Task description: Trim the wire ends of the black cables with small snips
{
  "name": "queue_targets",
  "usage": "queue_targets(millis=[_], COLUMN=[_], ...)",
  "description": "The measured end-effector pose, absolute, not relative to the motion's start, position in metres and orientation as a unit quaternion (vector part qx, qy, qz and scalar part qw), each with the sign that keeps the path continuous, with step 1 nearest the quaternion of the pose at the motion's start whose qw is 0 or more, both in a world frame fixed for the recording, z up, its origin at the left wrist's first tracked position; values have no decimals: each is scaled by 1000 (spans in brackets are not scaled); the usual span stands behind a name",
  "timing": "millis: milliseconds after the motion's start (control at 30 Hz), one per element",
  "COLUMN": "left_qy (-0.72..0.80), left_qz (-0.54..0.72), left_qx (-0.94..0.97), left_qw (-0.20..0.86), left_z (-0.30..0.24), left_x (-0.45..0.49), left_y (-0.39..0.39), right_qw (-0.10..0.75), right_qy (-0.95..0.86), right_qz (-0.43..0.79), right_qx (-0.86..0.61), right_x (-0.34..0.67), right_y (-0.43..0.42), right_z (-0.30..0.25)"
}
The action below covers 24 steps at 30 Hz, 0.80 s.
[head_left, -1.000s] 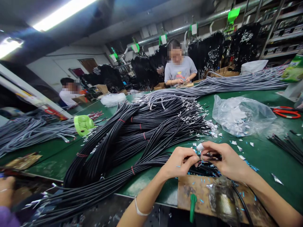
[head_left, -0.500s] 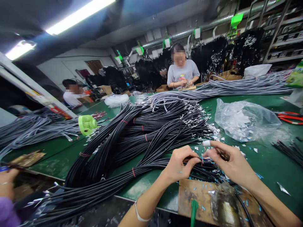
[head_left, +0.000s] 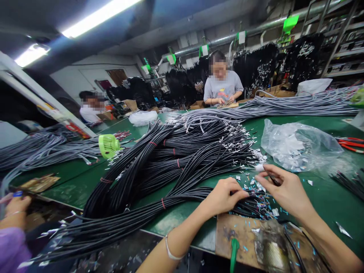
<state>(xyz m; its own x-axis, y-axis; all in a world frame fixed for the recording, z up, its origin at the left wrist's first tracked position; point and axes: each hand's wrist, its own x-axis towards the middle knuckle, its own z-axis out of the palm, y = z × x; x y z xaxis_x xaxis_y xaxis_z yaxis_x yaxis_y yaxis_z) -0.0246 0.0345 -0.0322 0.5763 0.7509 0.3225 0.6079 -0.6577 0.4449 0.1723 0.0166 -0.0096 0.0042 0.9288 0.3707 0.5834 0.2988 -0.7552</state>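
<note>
The left hand [head_left: 224, 197] pinches the near black cable bundle [head_left: 250, 199] on the green desk [head_left: 327, 189], while the right hand [head_left: 284, 189] grips a thin dark piece [head_left: 273, 179] just beside it.

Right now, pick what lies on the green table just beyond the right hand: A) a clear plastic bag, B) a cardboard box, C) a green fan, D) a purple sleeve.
A: the clear plastic bag lies on the green table just past the right hand; the fan sits far off to the left.
</note>
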Motion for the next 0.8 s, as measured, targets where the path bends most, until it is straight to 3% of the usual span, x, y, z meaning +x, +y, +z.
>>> queue_targets(millis=[167,367,800], left_qy=[538,562,353], left_qz=[269,273,473], left_qx=[797,780,802], left_qw=[54,25,91], left_z=[-49,-56,-13], left_x=[-45,-48,-12], left_y=[67,72,24], right_qw=[379,348,433], right_qy=[-740,-765,-720], right_qz=[172,138,158], right_qx=[-528,-524,-519], right_x=[172,170,158], right_y=[18,20,6], right_z=[-9,-11,-2])
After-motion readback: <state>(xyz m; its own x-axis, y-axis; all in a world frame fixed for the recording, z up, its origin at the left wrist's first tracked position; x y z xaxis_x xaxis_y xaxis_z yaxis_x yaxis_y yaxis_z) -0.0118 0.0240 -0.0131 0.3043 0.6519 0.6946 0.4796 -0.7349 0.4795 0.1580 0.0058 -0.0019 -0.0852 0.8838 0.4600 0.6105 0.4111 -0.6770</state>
